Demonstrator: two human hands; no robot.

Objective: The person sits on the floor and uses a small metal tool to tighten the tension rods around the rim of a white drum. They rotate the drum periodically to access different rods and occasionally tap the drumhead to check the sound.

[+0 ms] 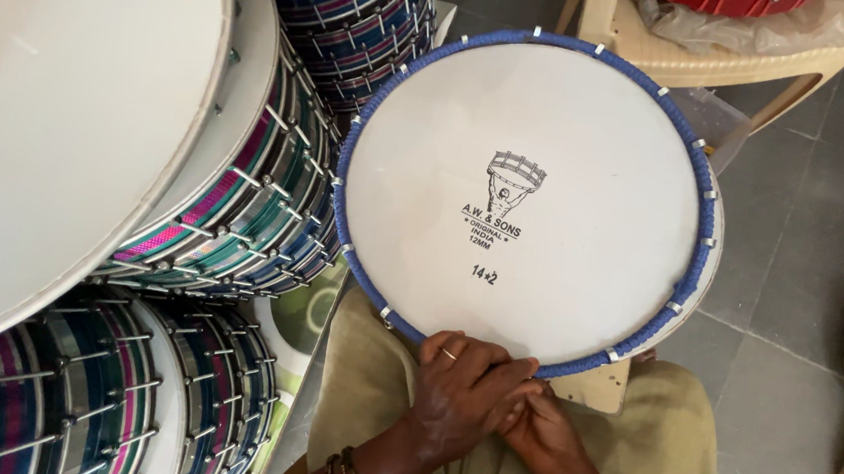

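My left hand (465, 391) lies over my right hand (542, 432), both clasped shut together, holding nothing, knuckles touching the near rim of the drum (526, 195). Drum sits on my lap, white head up, blue rope lacing (691, 288) around the edge. I judge it light and hollow, shell stiff, the skin smooth and easy to dent; best gripped at the roped rim. Left of the drum: stacked striped drums (244, 203). Beyond the drum: plastic chair (697, 58).
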